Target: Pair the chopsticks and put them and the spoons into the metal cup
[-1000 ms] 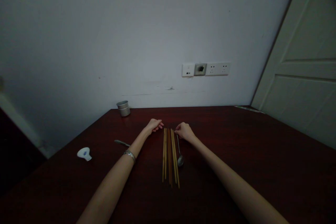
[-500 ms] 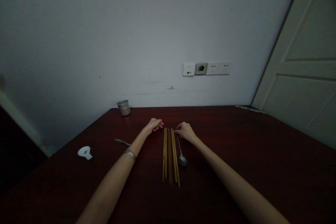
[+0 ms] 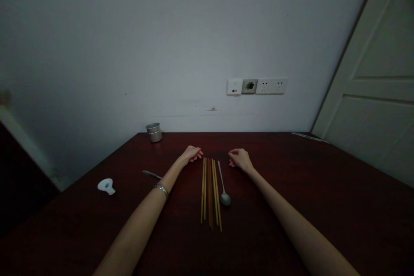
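Several chopsticks (image 3: 209,194) lie side by side lengthwise in the middle of the table, light yellow ones on the outside and reddish-brown ones between them. Just to their right is a long-handled metal spoon (image 3: 223,186), its bowl toward me. My left hand (image 3: 193,154) rests near the far left ends of the chopsticks, its fingers loosely bent and slightly apart, holding nothing. Right of the spoon handle's tip, apart from it, my right hand (image 3: 239,158) is empty with its fingers loosely curled and open.
A white short-handled spoon (image 3: 106,186) lies at the left. Partly behind my left forearm is a metal utensil handle (image 3: 151,174). A metal cup (image 3: 154,132) stands at the table's far left corner. Wall sockets (image 3: 271,86) sit above the dark red table (image 3: 274,146).
My right hand has let go of the spoon's handle and moved right, away from it. The spoon and chopsticks stay in place, and my left hand has hardly moved.
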Action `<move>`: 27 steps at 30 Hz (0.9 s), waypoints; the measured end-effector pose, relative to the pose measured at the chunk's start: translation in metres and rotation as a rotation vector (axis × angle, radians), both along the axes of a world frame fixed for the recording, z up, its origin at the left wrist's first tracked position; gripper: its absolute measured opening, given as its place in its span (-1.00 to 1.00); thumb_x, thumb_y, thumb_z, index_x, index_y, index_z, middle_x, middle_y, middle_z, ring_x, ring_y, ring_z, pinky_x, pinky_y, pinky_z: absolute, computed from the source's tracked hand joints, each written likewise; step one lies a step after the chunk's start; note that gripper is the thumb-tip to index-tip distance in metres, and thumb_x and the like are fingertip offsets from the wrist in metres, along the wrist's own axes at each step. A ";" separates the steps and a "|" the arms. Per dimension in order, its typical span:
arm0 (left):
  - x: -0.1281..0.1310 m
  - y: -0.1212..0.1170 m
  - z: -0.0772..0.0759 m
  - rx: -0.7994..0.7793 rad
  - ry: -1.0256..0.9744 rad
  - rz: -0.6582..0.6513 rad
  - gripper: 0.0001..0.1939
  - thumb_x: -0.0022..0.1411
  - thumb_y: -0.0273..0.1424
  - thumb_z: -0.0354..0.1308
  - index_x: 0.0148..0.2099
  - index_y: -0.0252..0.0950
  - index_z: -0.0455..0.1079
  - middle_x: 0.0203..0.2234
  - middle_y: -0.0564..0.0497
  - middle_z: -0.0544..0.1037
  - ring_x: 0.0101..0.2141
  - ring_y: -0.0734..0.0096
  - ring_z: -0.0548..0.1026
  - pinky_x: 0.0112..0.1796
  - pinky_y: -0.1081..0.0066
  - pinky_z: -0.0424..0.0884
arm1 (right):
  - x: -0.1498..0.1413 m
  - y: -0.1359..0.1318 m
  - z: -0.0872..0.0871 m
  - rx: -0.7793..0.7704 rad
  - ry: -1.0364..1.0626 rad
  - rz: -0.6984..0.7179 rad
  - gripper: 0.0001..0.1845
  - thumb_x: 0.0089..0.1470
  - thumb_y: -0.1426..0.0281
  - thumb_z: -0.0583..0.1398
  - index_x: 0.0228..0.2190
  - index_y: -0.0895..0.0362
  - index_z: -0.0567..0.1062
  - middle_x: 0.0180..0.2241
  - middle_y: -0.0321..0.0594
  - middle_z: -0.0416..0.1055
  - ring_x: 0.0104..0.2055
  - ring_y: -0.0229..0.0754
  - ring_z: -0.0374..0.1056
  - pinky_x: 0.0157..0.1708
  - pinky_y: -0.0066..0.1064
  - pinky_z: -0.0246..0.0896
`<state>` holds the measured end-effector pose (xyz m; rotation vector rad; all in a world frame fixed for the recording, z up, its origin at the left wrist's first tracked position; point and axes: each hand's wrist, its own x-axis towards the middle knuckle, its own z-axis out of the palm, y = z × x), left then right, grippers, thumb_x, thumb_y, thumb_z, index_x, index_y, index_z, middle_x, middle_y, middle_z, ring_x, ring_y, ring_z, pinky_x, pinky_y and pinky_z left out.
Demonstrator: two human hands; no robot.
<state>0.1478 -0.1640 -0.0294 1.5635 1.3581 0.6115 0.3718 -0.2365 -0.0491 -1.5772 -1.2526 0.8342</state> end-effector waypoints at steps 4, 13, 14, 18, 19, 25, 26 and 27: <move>0.001 0.000 0.010 0.013 -0.019 -0.011 -0.68 0.16 -0.30 -0.10 -0.38 -0.42 0.38 -0.64 0.04 0.39 -0.76 0.70 0.13 -0.73 0.60 -0.07 | 0.017 -0.004 -0.003 0.071 0.052 -0.050 -0.83 0.05 0.43 0.04 -0.34 0.26 0.38 -0.69 -0.30 0.38 -0.68 -0.32 0.35 -0.71 -0.59 0.27; -0.018 -0.035 0.104 0.321 -0.092 -0.115 -0.65 0.16 -0.26 -0.09 -0.29 -0.43 0.39 -0.57 -0.01 0.44 -0.73 0.71 0.17 -0.74 0.64 -0.04 | 0.019 -0.003 -0.013 0.141 0.054 -0.014 -0.84 0.03 0.41 0.04 -0.39 0.22 0.37 -0.70 -0.32 0.35 -0.69 -0.30 0.34 -0.72 -0.57 0.25; -0.023 -0.041 0.113 0.354 -0.062 -0.133 -0.65 0.15 -0.25 -0.08 -0.30 -0.43 0.39 -0.57 -0.01 0.44 -0.73 0.70 0.18 -0.74 0.64 -0.02 | 0.020 -0.003 -0.014 0.145 0.041 -0.011 -0.83 0.03 0.39 0.04 -0.39 0.23 0.38 -0.70 -0.32 0.35 -0.69 -0.29 0.35 -0.71 -0.56 0.25; -0.056 -0.054 0.128 0.415 0.158 -0.216 -0.69 0.07 -0.24 0.01 -0.33 -0.41 0.41 -0.57 0.00 0.46 -0.72 0.66 0.25 -0.73 0.63 0.05 | 0.023 -0.001 -0.017 0.133 -0.018 -0.008 -0.80 0.00 0.36 0.05 -0.43 0.23 0.41 -0.69 -0.29 0.38 -0.67 -0.28 0.36 -0.67 -0.54 0.27; -0.067 -0.055 0.128 0.418 0.221 -0.235 -0.70 0.05 -0.25 0.04 -0.34 -0.41 0.41 -0.57 0.00 0.46 -0.72 0.65 0.25 -0.72 0.62 0.07 | 0.023 -0.002 -0.016 0.125 -0.037 -0.005 -0.80 0.00 0.36 0.05 -0.43 0.23 0.41 -0.68 -0.29 0.39 -0.66 -0.28 0.37 -0.65 -0.54 0.27; -0.141 -0.054 0.104 0.425 0.552 -0.283 -0.73 -0.09 -0.36 0.17 -0.28 -0.38 0.40 -0.58 0.03 0.47 -0.62 0.55 0.35 -0.59 0.57 0.20 | 0.022 -0.008 -0.012 0.115 -0.129 -0.007 -0.79 -0.03 0.35 0.06 -0.46 0.22 0.43 -0.67 -0.25 0.42 -0.64 -0.27 0.37 -0.59 -0.53 0.28; -0.150 -0.055 0.098 0.431 0.607 -0.312 -0.75 -0.10 -0.38 0.18 -0.30 -0.38 0.42 -0.57 0.03 0.48 -0.58 0.53 0.38 -0.56 0.57 0.21 | 0.022 -0.008 -0.012 0.114 -0.134 -0.003 -0.78 -0.03 0.35 0.06 -0.46 0.22 0.44 -0.67 -0.25 0.42 -0.63 -0.27 0.38 -0.58 -0.53 0.28; -0.158 -0.057 0.092 0.433 0.649 -0.345 -0.76 -0.11 -0.40 0.18 -0.31 -0.37 0.43 -0.55 0.03 0.49 -0.55 0.51 0.39 -0.53 0.57 0.22 | 0.023 -0.008 -0.012 0.113 -0.138 0.001 -0.78 -0.04 0.34 0.06 -0.46 0.22 0.44 -0.66 -0.24 0.43 -0.63 -0.26 0.38 -0.57 -0.52 0.29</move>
